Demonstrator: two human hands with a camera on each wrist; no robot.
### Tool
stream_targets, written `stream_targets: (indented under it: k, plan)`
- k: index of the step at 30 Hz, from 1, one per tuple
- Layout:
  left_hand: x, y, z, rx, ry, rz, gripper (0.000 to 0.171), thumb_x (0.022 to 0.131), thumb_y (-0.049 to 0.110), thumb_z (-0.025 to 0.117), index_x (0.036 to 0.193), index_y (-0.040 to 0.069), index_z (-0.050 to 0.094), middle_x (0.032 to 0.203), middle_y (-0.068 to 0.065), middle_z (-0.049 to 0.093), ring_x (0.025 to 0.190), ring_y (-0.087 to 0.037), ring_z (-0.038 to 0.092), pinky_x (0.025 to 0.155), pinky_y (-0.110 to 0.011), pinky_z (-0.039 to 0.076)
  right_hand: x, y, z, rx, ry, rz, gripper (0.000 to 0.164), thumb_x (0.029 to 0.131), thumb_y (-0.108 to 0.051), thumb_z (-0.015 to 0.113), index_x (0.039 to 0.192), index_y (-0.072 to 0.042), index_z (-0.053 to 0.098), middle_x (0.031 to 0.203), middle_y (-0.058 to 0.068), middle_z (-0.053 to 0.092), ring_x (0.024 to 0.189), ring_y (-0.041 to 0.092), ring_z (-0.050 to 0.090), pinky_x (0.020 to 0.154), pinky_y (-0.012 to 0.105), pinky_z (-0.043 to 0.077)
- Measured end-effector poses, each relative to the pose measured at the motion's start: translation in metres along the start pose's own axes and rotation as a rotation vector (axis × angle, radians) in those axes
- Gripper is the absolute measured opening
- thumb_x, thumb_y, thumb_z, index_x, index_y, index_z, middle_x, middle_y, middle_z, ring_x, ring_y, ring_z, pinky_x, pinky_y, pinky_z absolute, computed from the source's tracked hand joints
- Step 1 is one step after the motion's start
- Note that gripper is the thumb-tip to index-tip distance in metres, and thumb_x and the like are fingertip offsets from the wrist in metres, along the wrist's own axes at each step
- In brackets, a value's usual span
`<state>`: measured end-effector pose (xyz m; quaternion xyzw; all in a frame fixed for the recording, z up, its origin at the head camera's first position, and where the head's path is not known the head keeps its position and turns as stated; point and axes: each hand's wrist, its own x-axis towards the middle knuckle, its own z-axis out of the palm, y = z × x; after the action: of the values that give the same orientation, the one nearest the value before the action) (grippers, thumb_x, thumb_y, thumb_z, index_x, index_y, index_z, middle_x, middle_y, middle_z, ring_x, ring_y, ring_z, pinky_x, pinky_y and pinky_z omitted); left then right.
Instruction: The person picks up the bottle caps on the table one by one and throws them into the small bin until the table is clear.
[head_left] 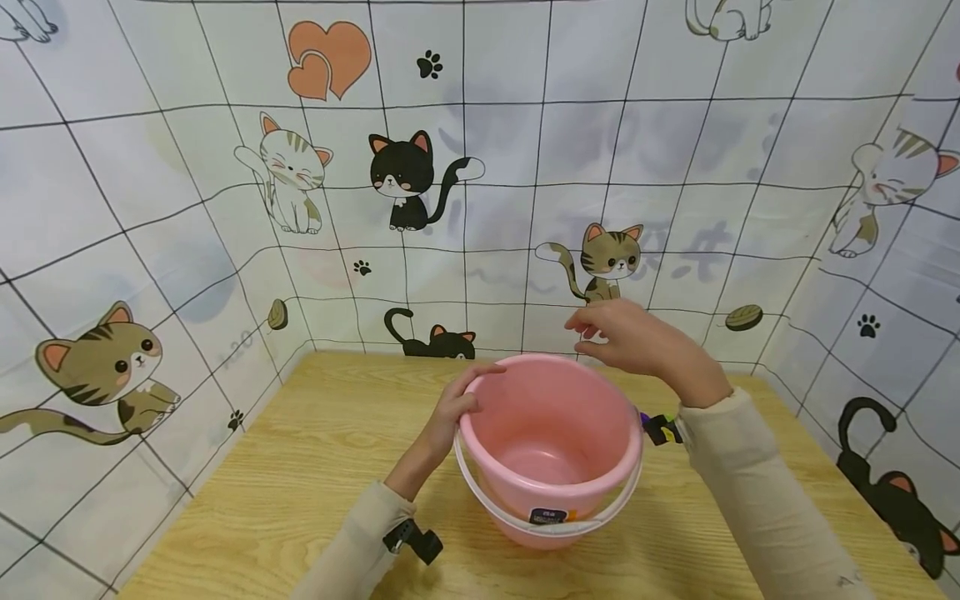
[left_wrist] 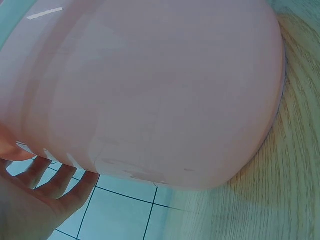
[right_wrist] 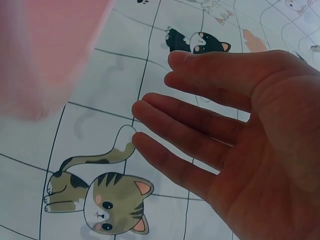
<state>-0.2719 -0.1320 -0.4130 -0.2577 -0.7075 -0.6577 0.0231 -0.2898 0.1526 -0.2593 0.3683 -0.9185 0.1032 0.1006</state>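
Note:
A pink plastic bucket (head_left: 525,492) stands on the wooden table, its wide mouth facing up and nothing visible inside. Its white handle (head_left: 480,492) hangs down across the near side, beside a dark label. My left hand (head_left: 450,408) grips the rim at the left; in the left wrist view, the fingers (left_wrist: 75,192) lie against the bucket's wall, partly hidden. Raised above the far right of the rim, my right hand (head_left: 622,337) holds nothing. Its fingers (right_wrist: 175,165) are loosely extended and apart from the bucket in the right wrist view.
The wood-grain table (head_left: 360,417) extends around the bucket. White sheeting (head_left: 502,150) with a black grid and cartoon cats encloses it at the back, left and right. Each wrist wears a small dark strap-mounted device (head_left: 412,540).

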Motion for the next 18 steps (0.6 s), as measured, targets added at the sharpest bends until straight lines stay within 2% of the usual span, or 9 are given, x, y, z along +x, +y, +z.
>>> stream_targets:
  k: [7, 18]
  plan:
    - [0.001, 0.0, 0.0, 0.004, -0.004, 0.003, 0.064, 0.081, 0.011, 0.044, 0.143, 0.015, 0.059, 0.147, -0.016, 0.054, 0.108, -0.036, 0.063, 0.08, -0.037, 0.059, -0.013, 0.015, 0.004, 0.017, 0.0, 0.058, 0.028, 0.095, -0.014, 0.07, 0.121, -0.001, 0.072, 0.116, 0.012, 0.075, 0.101, 0.027, 0.072, 0.089, 0.047, 0.06]
    - [0.0, 0.001, 0.001, -0.013, -0.007, 0.004, 0.064, 0.081, 0.012, 0.044, 0.143, 0.015, 0.058, 0.149, -0.014, 0.053, 0.11, -0.035, 0.063, 0.081, -0.038, 0.06, -0.027, 0.036, 0.031, 0.083, -0.01, 0.104, 0.027, 0.097, -0.015, 0.068, 0.119, -0.001, 0.072, 0.113, 0.014, 0.076, 0.1, 0.028, 0.073, 0.088, 0.048, 0.06]
